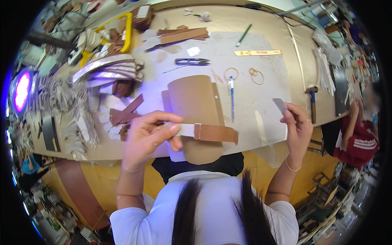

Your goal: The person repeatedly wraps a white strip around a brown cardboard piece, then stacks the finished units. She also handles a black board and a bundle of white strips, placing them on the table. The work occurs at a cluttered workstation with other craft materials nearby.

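Observation:
My left hand point(141, 132) is closed on the pale end of a strap, pinching it between thumb and fingers. The strap's brown leather part point(216, 133) stretches to the right and curls down at its tip. It hangs over a tan card panel point(192, 92) lying at the table's near edge. Off to the right, my right hand point(298, 126) is raised and pinches a small flat grey piece point(279, 105), whose kind I cannot make out. The two hands are well apart.
Beyond the panel lie dark thread snips point(192, 61), a blue pen point(232, 100), rubber bands point(256, 76) and a cream strip point(258, 52). Brown strips point(185, 36) and curved pieces point(110, 69) are piled left. A hammer point(312, 104) lies right, near a person in red point(357, 141).

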`<act>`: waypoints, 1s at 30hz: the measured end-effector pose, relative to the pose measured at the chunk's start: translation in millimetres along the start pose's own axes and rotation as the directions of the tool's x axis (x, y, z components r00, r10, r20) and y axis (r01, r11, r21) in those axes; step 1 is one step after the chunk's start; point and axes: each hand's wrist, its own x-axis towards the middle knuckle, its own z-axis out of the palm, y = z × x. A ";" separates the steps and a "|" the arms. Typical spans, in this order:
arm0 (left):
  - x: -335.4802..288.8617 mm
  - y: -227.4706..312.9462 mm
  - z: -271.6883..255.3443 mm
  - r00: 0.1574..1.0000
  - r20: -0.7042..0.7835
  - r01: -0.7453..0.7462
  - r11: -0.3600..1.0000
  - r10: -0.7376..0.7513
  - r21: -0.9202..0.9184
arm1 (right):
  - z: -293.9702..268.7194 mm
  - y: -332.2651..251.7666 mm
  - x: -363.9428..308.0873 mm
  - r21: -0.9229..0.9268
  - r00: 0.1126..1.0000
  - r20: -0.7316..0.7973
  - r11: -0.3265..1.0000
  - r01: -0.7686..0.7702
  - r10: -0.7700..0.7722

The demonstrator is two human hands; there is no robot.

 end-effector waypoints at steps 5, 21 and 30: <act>-7.6 -32.9 3.7 0.997 -0.065 0.041 0.987 -0.052 -0.158 | 33.9 -40.1 3.0 0.344 0.947 0.310 0.920 -0.187 0.077; -12.4 -46.6 -6.8 0.999 -0.037 0.016 0.971 -0.026 -0.237 | 110.2 -80.6 8.6 -0.002 0.569 0.789 0.928 -0.373 0.231; -14.8 -45.6 -9.1 0.999 -0.012 0.028 0.979 -0.031 -0.200 | 114.7 -86.1 1.7 -0.048 0.630 0.741 0.955 -0.294 0.232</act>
